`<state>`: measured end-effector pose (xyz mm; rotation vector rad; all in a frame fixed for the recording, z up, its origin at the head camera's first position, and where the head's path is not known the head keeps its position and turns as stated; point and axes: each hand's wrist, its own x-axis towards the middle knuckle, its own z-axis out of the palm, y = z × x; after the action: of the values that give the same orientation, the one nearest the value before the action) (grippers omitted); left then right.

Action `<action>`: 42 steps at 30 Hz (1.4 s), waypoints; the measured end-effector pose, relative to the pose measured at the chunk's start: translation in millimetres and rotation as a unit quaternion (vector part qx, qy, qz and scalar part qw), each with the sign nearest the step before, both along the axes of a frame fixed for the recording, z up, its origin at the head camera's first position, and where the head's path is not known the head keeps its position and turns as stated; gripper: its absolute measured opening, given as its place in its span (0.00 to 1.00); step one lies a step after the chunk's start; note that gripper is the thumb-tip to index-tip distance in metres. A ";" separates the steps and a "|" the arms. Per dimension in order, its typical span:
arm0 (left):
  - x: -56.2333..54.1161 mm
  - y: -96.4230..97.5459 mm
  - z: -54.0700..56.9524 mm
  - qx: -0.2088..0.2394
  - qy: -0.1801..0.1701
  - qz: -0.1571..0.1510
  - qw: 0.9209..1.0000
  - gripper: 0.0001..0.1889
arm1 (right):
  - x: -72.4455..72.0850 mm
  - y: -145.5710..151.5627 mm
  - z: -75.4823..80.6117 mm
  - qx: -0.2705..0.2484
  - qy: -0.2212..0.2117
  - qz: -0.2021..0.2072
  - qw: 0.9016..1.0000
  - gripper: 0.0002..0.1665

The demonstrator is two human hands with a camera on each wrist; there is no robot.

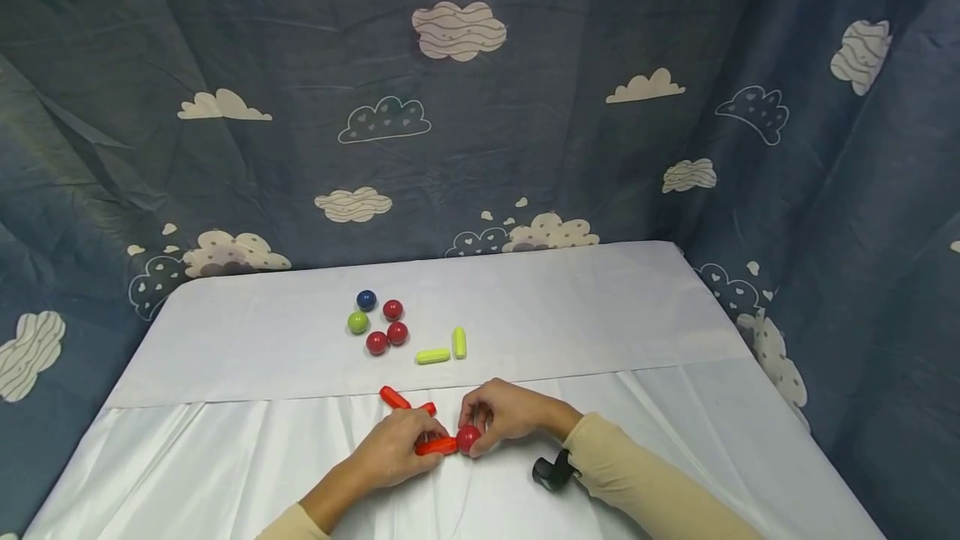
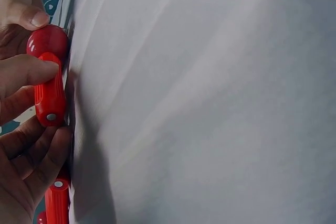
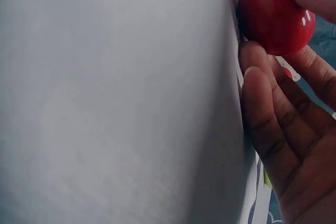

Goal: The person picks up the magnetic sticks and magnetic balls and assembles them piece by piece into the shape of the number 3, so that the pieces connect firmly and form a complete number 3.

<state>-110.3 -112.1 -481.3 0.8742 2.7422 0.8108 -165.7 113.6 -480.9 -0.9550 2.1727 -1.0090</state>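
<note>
My left hand (image 1: 390,448) pinches a red ribbed rod (image 1: 438,446) with a silvery dot on its end, lying low over the white cloth. Between the thumb and fingers of my right hand (image 1: 513,411) is a glossy red ball (image 1: 468,439). Ball and rod meet end-on, as the left wrist view shows with the rod (image 2: 50,95) right against the ball (image 2: 48,41). Just beyond my left fingers lies another red rod (image 1: 393,397). A further red piece (image 1: 429,408) shows its end there, the rest hidden by the hand.
Farther back on the table (image 1: 585,307) sit several balls: a blue one (image 1: 366,300), a green one (image 1: 357,322) and red ones (image 1: 377,343). Two yellow-green rods (image 1: 432,356) lie to their right. A black wrist mount (image 1: 553,471) sits at the right sleeve. Dark cloud-print curtain (image 1: 525,107) hangs behind.
</note>
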 end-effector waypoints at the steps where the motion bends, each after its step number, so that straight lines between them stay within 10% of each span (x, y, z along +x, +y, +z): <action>1: 0.0 -0.2 0.1 0.001 -0.001 -0.001 1.000 0.10 | 0.0 0.1 0.0 -0.001 -0.002 0.001 1.000 0.15; 21: -12.8 -18.4 8.2 0.103 -0.039 0.014 0.994 0.12 | -0.3 2.3 -0.6 -0.009 -0.027 0.000 1.000 0.16; 32: -55.7 -68.9 13.3 0.142 -0.029 0.243 0.959 0.12 | -1.0 1.6 1.9 0.004 -0.031 0.000 1.000 0.16; 42: -96.8 -98.7 8.0 0.141 -0.031 0.317 0.937 0.15 | 0.0 3.1 1.1 -0.002 -0.037 -0.001 0.999 0.16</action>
<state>-207.1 -210.8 -473.3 -0.0453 2.9074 1.3289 -165.7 116.6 -479.8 -0.9035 2.1121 -1.0342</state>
